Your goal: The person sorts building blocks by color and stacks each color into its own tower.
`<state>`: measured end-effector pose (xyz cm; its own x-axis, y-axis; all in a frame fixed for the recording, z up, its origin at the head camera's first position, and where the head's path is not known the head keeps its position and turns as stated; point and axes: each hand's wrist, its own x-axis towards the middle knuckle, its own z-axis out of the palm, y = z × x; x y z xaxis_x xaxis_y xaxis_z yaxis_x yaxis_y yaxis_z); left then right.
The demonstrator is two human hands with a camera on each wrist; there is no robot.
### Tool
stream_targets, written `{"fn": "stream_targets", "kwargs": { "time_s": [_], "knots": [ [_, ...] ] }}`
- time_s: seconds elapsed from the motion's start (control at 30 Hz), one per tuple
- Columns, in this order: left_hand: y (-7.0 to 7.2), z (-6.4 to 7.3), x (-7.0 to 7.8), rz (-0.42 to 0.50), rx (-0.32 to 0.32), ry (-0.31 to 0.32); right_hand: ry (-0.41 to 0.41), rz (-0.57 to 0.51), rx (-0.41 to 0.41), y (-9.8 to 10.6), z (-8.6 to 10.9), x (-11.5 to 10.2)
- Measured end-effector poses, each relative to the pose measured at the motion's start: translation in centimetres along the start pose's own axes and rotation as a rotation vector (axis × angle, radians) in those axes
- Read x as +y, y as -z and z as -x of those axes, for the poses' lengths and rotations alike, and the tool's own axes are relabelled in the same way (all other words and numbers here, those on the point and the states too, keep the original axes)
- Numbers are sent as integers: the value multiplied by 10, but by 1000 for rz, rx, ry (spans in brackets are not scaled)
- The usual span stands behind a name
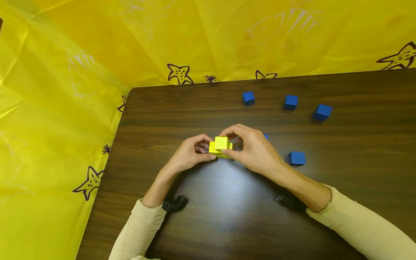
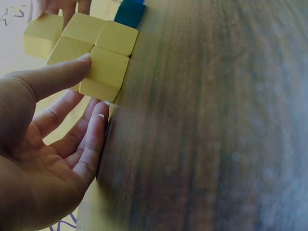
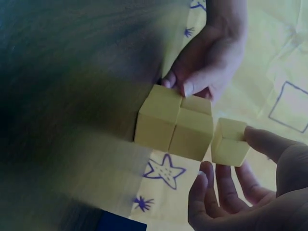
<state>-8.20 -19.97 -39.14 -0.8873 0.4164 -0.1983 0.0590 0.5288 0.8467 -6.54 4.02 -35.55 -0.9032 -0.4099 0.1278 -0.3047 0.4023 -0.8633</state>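
Several yellow cubes [image 2: 109, 72] stand together on the table as a small block, two high where the left wrist view shows their side. My left hand [image 1: 186, 155] grips this block from the left, its thumb across the near face and its fingers behind. One more yellow cube [image 1: 221, 143] is pinched between the thumb and fingers of my right hand [image 1: 256, 150]. In the right wrist view that held cube [image 3: 230, 143] is just above the block's top, with a narrow gap between them. My right hand hides part of the block in the head view.
Blue cubes lie spread to the right and back: one at the back [image 1: 248, 98], two farther right [image 1: 290, 102] [image 1: 323, 112], and one near my right forearm [image 1: 297, 158]. Another blue cube [image 1: 266, 137] is mostly hidden behind my right hand. A yellow sheet [image 1: 208, 39] borders the wooden table.
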Motion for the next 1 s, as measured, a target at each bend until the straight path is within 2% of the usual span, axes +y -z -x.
{"fn": "stream_targets", "kwargs": {
  "time_s": [0.3,0.7,1.0],
  "knots": [
    [0,1,-1,-7,2,13,23,15,3,-8,-2,2],
    [-1,0,-1,10,2,13,13,29,-4,-10,-1,3],
    [0,1,1,-17,1,2,14,37,-11,-11,-1,5]
  ]
}}
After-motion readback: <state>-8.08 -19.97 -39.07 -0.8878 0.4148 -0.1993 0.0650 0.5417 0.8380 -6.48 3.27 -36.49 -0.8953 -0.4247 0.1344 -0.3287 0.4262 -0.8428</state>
